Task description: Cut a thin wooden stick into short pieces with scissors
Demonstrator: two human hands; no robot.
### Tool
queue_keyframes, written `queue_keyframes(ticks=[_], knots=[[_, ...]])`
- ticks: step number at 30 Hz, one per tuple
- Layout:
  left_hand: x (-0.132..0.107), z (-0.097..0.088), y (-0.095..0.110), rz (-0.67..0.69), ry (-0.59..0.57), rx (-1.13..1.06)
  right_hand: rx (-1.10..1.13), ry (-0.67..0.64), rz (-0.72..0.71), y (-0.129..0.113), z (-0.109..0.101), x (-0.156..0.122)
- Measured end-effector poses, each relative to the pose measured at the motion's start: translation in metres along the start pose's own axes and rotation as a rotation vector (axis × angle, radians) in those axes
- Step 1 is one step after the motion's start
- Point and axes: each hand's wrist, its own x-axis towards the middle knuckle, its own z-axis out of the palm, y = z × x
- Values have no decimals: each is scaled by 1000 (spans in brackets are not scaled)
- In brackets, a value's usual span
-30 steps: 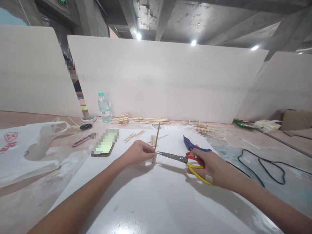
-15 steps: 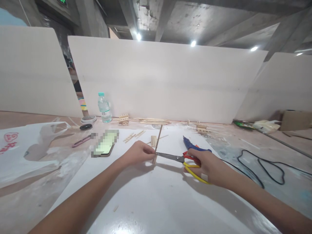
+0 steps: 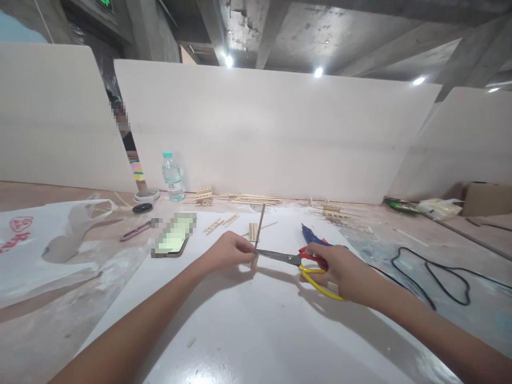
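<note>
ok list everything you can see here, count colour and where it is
wooden stick: 1, tan, upright, pinched in left hand
scissors: 1, red and yellow handles, blades at the stick
glue gun: 1, blue, behind right hand
phone: 1, lit screen, left of centre
water bottle: 1, clear, green cap, by back panel
plastic bag: 1, white, far left
cable: 1, black, right
stick pile: several, tan, along back panel
left hand: holds stick
right hand: in scissor handles
</note>
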Motion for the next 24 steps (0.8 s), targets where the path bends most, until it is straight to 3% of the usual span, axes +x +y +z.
queue_keyframes(ticks=[10,18,24], knots=[[1,0,-2,12,-13,47,-10,-18,-20,-1,0,0],[6,5,-10,137,92,105,-21,-15,16,0,0,2],[6,10,-11,163,121,121,-13,45,-36,8,-14,0]])
